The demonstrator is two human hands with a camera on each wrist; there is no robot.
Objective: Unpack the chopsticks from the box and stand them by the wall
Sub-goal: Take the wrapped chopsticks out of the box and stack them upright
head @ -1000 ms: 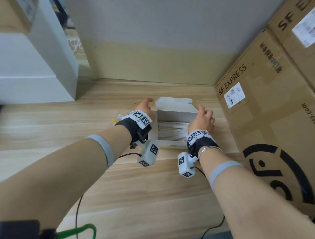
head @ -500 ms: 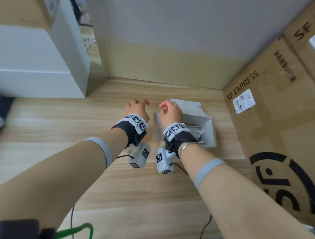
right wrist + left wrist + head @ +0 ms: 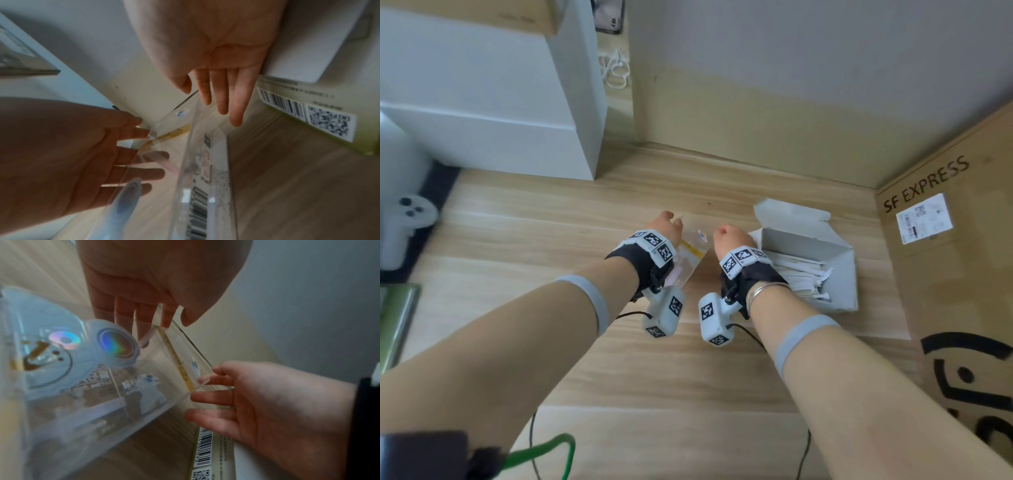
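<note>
The white cardboard box point(image 3: 808, 240) lies open on the wood floor, with paper-wrapped chopsticks point(image 3: 798, 277) inside. To its left, both hands meet at a clear plastic box point(image 3: 690, 255) with a yellow stripe. My left hand point(image 3: 664, 226) holds it, fingers point(image 3: 144, 316) behind the clear wall point(image 3: 144, 394) and thumb at its edge. My right hand point(image 3: 729, 236) reaches its far end with straight fingers point(image 3: 224, 104), whose tips point(image 3: 197, 397) touch the end flap. What the clear box point(image 3: 203, 162) contains cannot be made out. The white box's barcode label point(image 3: 287, 104) shows to the right.
A large SF Express carton point(image 3: 945, 274) stands along the right. The wall point(image 3: 791, 102) runs across the back. A white cabinet point(image 3: 500, 102) fills the back left, with a white controller point(image 3: 407, 212) on the floor nearby. A green cable point(image 3: 544, 448) loops at the near edge.
Both hands left the sides of the white box and moved left. They now meet at the clear plastic box, which has come up off the floor. The white box has not moved.
</note>
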